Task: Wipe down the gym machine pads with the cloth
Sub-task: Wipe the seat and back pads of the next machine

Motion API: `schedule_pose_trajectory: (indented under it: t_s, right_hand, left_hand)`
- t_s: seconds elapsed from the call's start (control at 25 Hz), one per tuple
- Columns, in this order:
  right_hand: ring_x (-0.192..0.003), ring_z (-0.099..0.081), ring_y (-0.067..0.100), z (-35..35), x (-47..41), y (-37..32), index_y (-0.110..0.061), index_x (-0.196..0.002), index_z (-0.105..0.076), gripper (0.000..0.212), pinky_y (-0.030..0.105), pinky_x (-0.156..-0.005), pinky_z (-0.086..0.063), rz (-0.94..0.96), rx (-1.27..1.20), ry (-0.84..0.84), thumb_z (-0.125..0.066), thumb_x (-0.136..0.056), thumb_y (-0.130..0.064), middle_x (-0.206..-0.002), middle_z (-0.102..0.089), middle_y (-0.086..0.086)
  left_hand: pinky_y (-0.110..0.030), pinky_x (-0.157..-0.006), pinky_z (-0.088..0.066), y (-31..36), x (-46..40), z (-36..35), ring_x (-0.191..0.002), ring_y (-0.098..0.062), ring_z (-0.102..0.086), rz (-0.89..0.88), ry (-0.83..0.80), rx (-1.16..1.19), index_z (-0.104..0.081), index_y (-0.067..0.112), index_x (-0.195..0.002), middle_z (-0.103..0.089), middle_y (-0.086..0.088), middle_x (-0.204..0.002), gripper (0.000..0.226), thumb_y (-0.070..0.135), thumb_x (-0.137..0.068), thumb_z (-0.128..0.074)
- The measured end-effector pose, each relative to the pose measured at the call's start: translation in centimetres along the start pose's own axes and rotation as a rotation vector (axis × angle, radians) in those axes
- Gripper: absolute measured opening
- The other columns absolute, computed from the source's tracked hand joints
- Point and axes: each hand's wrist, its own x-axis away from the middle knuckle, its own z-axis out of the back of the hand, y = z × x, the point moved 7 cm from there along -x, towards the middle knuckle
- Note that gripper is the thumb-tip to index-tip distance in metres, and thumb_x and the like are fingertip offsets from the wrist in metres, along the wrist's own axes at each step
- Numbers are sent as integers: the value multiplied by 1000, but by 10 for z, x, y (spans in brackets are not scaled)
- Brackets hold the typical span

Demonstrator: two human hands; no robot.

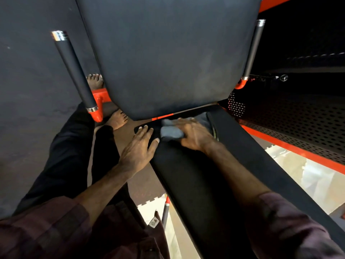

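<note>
A long black back pad [201,180] runs from the lower right up to the centre, where it meets the wide dark seat pad [168,58]. A grey cloth [170,130] lies bunched on the upper end of the back pad, near the gap between the two pads. My right hand [194,135] lies on the cloth and grips it, with its fingers curled over it. My left hand [140,148] rests flat on the left edge of the same pad, fingers straight and spread, just left of the cloth.
Two black handles with orange bases, a left handle [74,71] and a right handle [252,51], flank the seat pad. An orange frame rail with a perforated black panel [298,135] runs along the right. My bare feet [116,119] stand on the dark floor at left.
</note>
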Motion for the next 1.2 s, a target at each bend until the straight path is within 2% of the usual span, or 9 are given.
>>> schedule_pose_trajectory:
  t_s: [0.12, 0.32, 0.52, 0.6, 0.76, 0.88, 1.0, 1.12, 1.2]
  right_hand:
    - [-153, -35, 12, -16, 31, -10, -20, -155, -51, 69, 43, -130, -14, 203, -79, -109, -70, -89, -12, -160, -49, -1]
    - [-153, -39, 22, 0, 5, 22, -31, -154, -51, 61, 52, -126, -26, -95, 74, 19, -54, -94, -42, -160, -50, -2]
    - [-156, -32, 17, -23, 41, -33, -18, -156, -49, 68, 39, -131, -11, 202, -64, -98, -69, -91, -13, -163, -45, 1]
    - [-157, -31, 19, -13, 47, -16, -18, -155, -51, 60, 36, -131, -8, 142, -53, -71, -63, -97, -19, -164, -45, 1]
    - [-158, -27, 19, -16, 0, -37, -28, -160, -42, 65, 48, -130, -13, -55, 115, 0, -60, -97, -27, -168, -38, -3]
    - [-159, -23, 15, -33, 8, -72, -25, -162, -37, 73, 37, -131, -6, 157, 14, -115, -66, -95, -20, -169, -35, -3]
    - [-156, -26, 5, -23, 51, -55, -21, -157, -47, 79, 31, -131, -6, 345, -74, -146, -72, -84, -5, -162, -43, -10]
    - [-155, -33, 13, -13, 16, -33, -22, -155, -51, 61, 42, -129, -19, 129, 10, -30, -63, -95, -24, -161, -47, -7]
    - [-151, -42, 24, -24, -20, -49, -23, -152, -55, 63, 48, -125, -27, 27, 91, -26, -56, -91, -41, -159, -52, 3]
  left_hand:
    - [-40, -131, -17, -9, -2, -1, -162, -27, -21, -14, 6, -9, -41, 7, -161, -33, -16, -170, 75, 57, -105, -32]
    - [-34, -131, -7, -13, 0, -1, -164, -22, -8, -11, -32, 45, -32, 12, -166, -20, -11, -175, 60, 39, -113, -42]
    - [-35, -131, -10, -21, 0, 2, -164, -27, -13, -23, -8, 80, -35, 9, -164, -23, -16, -174, 54, 23, -113, -44]
    - [-34, -130, -11, -27, 0, 4, -164, -24, -14, 11, 3, 109, -36, 10, -164, -24, -14, -174, 54, 26, -113, -45]
    - [-34, -130, -15, -37, -1, 8, -163, -24, -17, 40, -22, 143, -35, 9, -164, -24, -13, -174, 55, 22, -112, -47]
    - [-34, -129, -22, -46, -3, 10, -161, -25, -25, 21, -13, 161, -37, 7, -163, -28, -14, -172, 57, 15, -109, -54]
    - [-26, -126, -19, -54, -2, 12, -160, -18, -27, 60, 11, 220, -41, 14, -162, -31, -7, -172, 53, 21, -111, -51]
    - [-21, -123, -17, -53, -5, 12, -160, -18, -27, 89, 18, 249, -42, 14, -162, -31, -6, -172, 53, 23, -111, -51]
    - [-22, -122, -22, -57, -7, 13, -157, -23, -34, 119, 5, 257, -44, 10, -160, -38, -10, -168, 52, 16, -110, -53]
